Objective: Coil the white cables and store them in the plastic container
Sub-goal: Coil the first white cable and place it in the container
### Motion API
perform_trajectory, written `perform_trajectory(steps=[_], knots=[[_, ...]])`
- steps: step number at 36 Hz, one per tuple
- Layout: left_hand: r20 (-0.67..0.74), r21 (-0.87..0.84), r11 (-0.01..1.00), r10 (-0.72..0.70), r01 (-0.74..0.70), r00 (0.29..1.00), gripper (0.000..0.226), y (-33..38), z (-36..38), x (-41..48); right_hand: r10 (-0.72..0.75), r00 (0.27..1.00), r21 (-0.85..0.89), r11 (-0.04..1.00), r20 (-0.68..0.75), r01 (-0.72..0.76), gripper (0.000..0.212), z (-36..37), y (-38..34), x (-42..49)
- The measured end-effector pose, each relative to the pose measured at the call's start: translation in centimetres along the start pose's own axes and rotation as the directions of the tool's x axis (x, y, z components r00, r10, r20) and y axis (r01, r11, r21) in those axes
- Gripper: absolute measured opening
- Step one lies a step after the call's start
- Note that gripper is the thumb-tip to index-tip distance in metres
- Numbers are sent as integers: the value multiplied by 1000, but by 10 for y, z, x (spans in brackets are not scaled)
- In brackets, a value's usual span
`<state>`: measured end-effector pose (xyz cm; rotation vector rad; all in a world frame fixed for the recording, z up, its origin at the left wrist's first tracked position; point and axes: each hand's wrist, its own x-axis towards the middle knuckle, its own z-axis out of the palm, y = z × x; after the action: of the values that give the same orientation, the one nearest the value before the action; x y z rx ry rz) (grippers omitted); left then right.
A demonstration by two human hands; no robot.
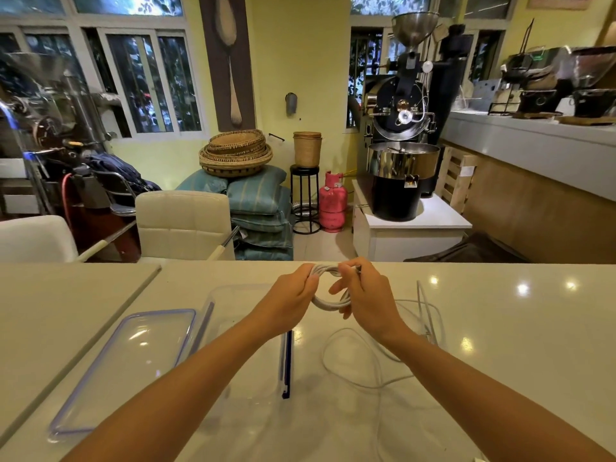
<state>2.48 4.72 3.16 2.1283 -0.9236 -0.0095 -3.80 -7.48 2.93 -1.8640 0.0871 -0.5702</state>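
Nearest, on the white counter (500,345), left side: clear lid (133,361) w/ blue rim, lying flat. Just right of it, clear plastic container (233,315), open-topped, dark blue clip on its right edge, partly behind the left forearm. Right of that — loose white cable (443,328), sprawled in wide loops on the counter, passing under the right wrist. Further out, held off the surface between both hands: coiled white cable (328,303), several turns in a small ring. Left hand (293,295) curled round the coil's left side, fingers closed on it. Right hand (365,295) pinching the top w/ thumb and forefinger, other fingers loosely spread. Beyond the counter edge — cream chair (183,221), stacked teal cushions (263,208), pink gas cyl. (331,203), black coffee roaster (400,145) at the back.
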Motion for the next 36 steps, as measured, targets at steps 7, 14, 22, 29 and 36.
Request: perform_trajectory(steps=[7, 14, 22, 29, 36], knots=[[-154, 66, 998, 27, -17, 988, 27, -11, -9, -3, -25, 993, 85, 996, -111, 34, 22, 25, 4, -4], [-96, 97, 993, -64, 74, 993, 28, -36, -28, -10, 67, 998, 95, 993, 13, -68, 27, 46, 11, 2], [26, 69, 950, -306, 303, 952, 19, -70, -55, -18, 269, 914, -41, 962, 302, -270, 15, 74, 7, 16], [-8, 380, 853, -384, 358, 923, 15, -87, -68, -18, 397, 822, -271, 913, 409, -306, 14, 108, -2, 30], [21, 570, 760, -392, 311, 920, 22, -96, -55, -9, 480, 775, -673, 733, 411, -97, 23, 134, 6, 39]])
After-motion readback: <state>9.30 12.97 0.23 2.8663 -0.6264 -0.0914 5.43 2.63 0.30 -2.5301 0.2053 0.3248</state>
